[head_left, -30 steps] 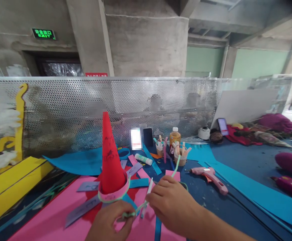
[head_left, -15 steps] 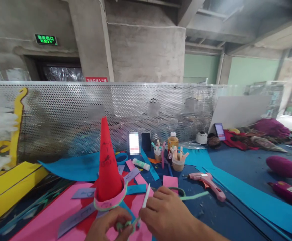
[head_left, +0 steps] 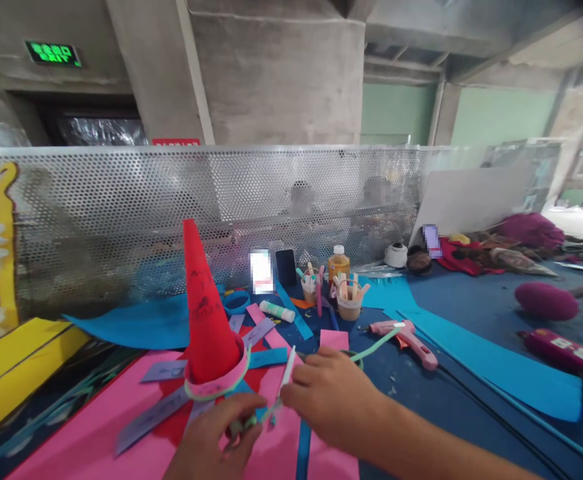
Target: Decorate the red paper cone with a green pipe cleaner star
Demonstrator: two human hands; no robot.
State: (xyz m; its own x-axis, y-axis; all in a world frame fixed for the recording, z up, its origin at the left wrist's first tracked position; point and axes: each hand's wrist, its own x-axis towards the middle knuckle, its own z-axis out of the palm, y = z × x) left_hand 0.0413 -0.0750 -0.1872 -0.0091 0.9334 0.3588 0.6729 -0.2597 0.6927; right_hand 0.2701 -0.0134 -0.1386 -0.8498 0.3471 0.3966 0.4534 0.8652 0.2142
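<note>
Our left hand (head_left: 211, 440) pinches green strip (head_left: 376, 343) | our right hand (head_left: 329, 400) closes on white pen (head_left: 286, 370) | red cone (head_left: 206, 313) just beside, lower center

The left hand (head_left: 210, 435) curls into a pinch just below the red paper cone (head_left: 207, 317) — the right hand (head_left: 329, 400) beside it, fingers bent inward, right forearm (head_left: 421, 445) reaching in from the lower right.

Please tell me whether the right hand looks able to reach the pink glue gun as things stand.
Probably yes: the right hand is close to the pink glue gun, with only a thin green strip between them.
</note>
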